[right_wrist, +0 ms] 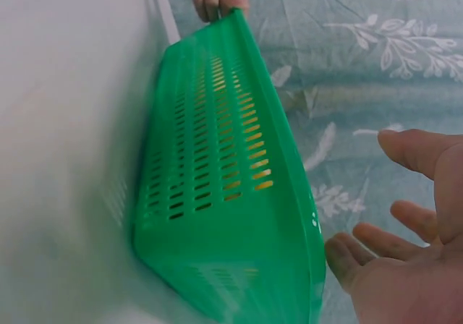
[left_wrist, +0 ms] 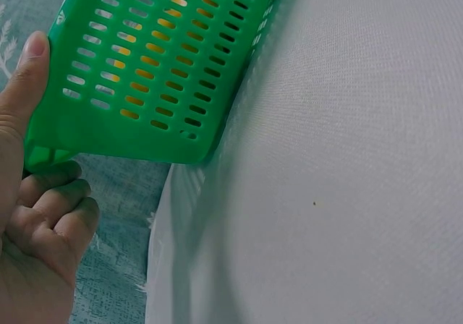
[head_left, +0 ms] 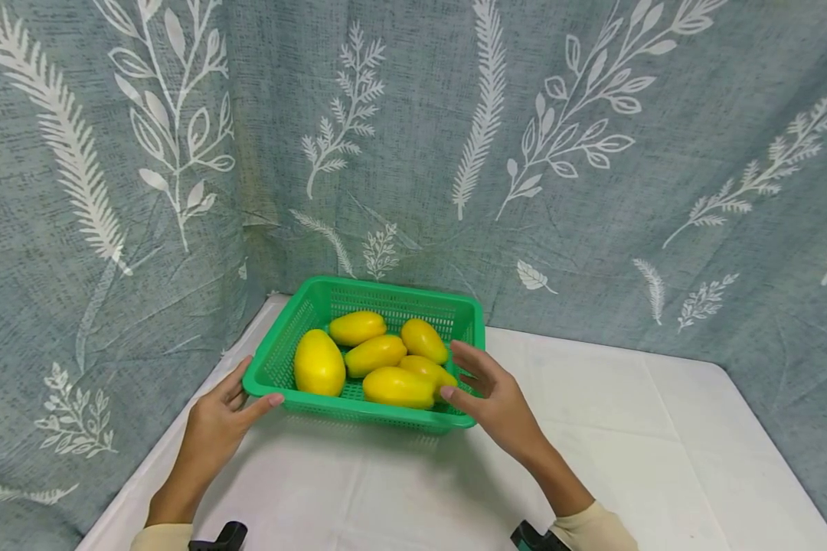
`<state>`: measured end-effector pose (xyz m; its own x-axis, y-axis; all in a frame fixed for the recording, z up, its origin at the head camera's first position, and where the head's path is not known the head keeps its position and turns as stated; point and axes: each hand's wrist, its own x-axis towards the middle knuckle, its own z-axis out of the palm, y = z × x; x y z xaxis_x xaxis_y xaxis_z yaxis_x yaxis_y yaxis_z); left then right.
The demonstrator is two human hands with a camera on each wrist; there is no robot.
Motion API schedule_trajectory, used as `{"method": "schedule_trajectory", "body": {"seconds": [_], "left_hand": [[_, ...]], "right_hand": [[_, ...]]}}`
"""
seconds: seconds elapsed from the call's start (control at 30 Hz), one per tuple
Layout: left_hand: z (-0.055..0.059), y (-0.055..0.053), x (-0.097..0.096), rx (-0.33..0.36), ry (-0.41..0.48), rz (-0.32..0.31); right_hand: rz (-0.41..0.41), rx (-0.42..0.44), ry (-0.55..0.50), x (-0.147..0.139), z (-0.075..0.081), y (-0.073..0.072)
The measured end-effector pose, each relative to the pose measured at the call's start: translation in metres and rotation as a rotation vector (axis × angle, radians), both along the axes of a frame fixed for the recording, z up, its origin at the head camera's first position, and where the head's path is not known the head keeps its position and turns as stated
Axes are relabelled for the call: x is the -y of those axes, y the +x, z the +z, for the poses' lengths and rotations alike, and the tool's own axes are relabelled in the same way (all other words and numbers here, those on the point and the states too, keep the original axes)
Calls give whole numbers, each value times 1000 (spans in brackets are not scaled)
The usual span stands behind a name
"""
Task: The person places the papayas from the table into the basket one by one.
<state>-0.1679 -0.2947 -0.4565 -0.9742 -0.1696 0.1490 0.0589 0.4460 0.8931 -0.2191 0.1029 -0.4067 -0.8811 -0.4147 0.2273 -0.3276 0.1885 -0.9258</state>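
Observation:
A green plastic basket [head_left: 368, 412] with slotted walls stands on the white-covered table and holds several yellow mangoes [head_left: 319, 363]. My left hand [head_left: 215, 422] grips the basket's rim at its near left corner, the thumb on the outside and the fingers curled beneath the rim in the left wrist view. Beside the right end of the basket, my right hand [head_left: 494, 398] has its fingers spread and loosely bent, and nothing lies between them. In the right wrist view its fingertips [right_wrist: 338, 255] come close to the rim; whether they touch it I cannot tell.
A blue-green curtain [head_left: 413, 153] with white leaf prints hangs behind the table and along both sides. White cloth [head_left: 627, 428] covers the table, which extends to the right of the basket. The table's left edge runs close by the left hand.

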Motion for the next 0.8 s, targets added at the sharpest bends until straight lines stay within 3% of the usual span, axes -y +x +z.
{"method": "schedule_trajectory", "body": {"seconds": [0.27,0.47,0.7,0.8], "left_hand": [[2,-1,1,2,-17,-2],[6,0,5,30,-181,5],[16,3,18,122,-405,-66],[24,9,23,118,-481,-100]], "right_hand": [[-8,4,-4,-9,-3,2],[-36,-1,27,-27,-4,9],[-213,-55,322,-76,-17,32],[-270,-103,486,-105,-22,47]]}}
